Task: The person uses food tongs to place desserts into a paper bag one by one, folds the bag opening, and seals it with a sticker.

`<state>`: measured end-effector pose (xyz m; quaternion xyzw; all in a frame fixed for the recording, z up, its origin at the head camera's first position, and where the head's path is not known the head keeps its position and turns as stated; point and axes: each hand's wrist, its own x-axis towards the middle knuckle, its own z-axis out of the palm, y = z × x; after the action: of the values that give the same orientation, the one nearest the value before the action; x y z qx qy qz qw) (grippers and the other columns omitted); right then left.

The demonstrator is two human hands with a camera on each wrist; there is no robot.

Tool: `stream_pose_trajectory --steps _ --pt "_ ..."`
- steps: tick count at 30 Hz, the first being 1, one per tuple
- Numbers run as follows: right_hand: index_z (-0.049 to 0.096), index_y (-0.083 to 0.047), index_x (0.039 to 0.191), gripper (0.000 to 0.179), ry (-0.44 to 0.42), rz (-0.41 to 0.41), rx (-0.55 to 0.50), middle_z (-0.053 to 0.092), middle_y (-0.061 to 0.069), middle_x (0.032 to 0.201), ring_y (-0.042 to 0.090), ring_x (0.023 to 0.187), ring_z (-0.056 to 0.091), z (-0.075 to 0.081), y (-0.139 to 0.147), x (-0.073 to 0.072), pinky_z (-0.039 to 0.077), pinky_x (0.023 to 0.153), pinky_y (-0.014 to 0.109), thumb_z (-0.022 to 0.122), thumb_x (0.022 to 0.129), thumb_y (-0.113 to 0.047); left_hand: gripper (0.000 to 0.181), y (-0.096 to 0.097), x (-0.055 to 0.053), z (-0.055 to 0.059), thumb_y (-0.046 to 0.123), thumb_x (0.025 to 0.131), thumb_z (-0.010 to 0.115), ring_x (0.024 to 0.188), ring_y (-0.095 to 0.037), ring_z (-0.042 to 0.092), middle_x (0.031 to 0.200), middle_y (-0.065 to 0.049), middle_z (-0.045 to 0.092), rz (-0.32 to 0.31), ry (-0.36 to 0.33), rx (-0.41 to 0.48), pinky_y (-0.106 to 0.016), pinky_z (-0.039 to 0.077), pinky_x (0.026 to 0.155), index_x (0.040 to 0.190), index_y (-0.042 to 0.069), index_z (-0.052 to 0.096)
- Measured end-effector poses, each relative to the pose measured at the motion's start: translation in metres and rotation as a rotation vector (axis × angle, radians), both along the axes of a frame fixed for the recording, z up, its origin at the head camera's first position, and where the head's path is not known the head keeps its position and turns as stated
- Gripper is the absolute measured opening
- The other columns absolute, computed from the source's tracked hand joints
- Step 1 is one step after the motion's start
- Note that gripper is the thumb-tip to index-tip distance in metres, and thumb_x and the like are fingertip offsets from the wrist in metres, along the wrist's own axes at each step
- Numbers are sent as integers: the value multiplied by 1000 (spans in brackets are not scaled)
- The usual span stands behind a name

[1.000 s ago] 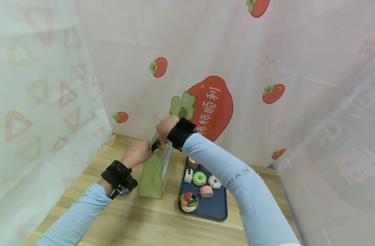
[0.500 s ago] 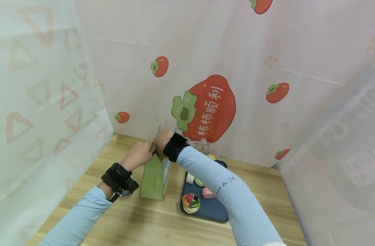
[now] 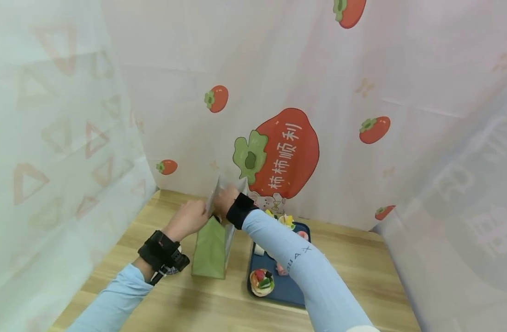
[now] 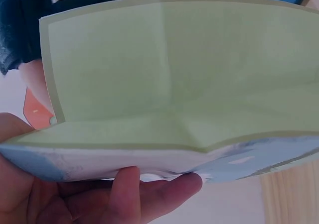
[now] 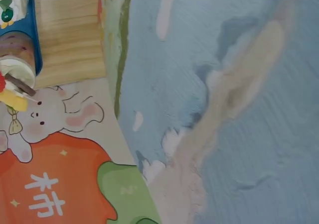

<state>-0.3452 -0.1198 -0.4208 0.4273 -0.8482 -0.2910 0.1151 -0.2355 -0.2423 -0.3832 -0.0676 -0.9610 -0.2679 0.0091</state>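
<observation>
A green paper bag [image 3: 209, 253] stands on the wooden table, its mouth spread. My left hand [image 3: 191, 216] pinches its upper edge in the head view. The left wrist view has the left hand's fingers [image 4: 124, 196] curled under the painted outer face, with the thumb side at the left end; the plain green inside of the paper bag [image 4: 109, 69] fills most of that view. My right hand [image 3: 226, 200] is at the far end of the bag's mouth, its fingertips hidden. In the right wrist view the blue painted side of the paper bag [image 5: 259, 149] covers that hand.
Right of the bag lies a dark blue tray [image 3: 288, 295] bearing several toy pastries, including a fruit tart [image 3: 261, 282]. A small round patterned object [image 3: 174, 267] shows partly beside my left wrist. A white printed cloth [image 3: 182, 115] hangs behind the table.
The bag's mouth has spread and its upper panels now stand up around my right hand. That hand has come down from above the bag to its far rim. The left hand stays at the edge.
</observation>
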Motion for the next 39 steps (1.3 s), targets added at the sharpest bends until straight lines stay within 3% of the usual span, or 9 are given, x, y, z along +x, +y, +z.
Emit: stream_pose_trajectory --steps 4,8,15,20,24,27,30,35,39 --pt "73 -29 83 5 1 18 11 72 -10 86 12 80 66 0 5 2 52 72 31 73 83 -34 30 2 3 -3 3 92 48 50 -13 42 60 2 41 5 23 -3 -26 32 47 63 12 46" --pt "74 -28 95 15 -70 18 -19 71 -8 90 10 77 63 22 9 4 53 67 29 74 81 -24 29 2 3 -2 5 94 47 51 -13 42 61 1 42 5 35 4 -26 33 47 66 11 49" --pt "56 -22 77 14 -234 -124 29 53 -8 77 10 63 42 106 22 14 42 54 32 69 76 -23 18 -2 3 -2 10 96 49 50 -13 44 63 0 46 2 30 7 -26 33 47 84 3 62" --pt "60 -18 96 21 -494 -255 -50 54 -5 86 13 73 47 169 55 17 39 62 28 71 87 -34 17 -3 2 -1 5 93 49 50 -13 44 63 -2 47 3 46 -14 -25 33 46 87 -3 62" --pt "65 -15 116 35 -553 -282 -170 61 -1 93 16 80 54 199 96 28 45 68 28 72 89 -37 17 -2 0 -1 4 93 48 51 -14 43 62 -2 45 -3 45 -22 -25 33 47 81 0 59" --pt "62 -15 130 47 -540 -232 -307 67 3 99 17 83 59 201 133 42 49 70 31 72 89 -36 19 -4 -2 -1 4 91 47 51 -15 43 61 -1 44 -9 61 -33 -27 33 47 75 3 57" --pt "56 -11 137 56 -536 -132 -470 65 2 87 15 72 57 189 172 62 46 63 29 74 88 -33 18 -7 -4 -1 3 90 47 51 -16 43 61 -2 45 -7 78 -47 -27 34 48 75 3 58" --pt "59 -7 127 50 -516 -44 -711 49 -4 71 7 60 41 145 227 109 33 54 22 79 84 -24 18 -12 -7 -1 4 90 47 54 -18 45 63 -4 49 3 76 -52 -29 35 49 77 2 59" --pt "57 -6 134 59 -520 -152 -811 51 -6 74 2 59 37 97 257 148 32 52 19 80 83 -25 18 -17 -10 -1 3 89 46 56 -19 46 65 -4 50 6 70 -54 -30 36 50 75 3 57"
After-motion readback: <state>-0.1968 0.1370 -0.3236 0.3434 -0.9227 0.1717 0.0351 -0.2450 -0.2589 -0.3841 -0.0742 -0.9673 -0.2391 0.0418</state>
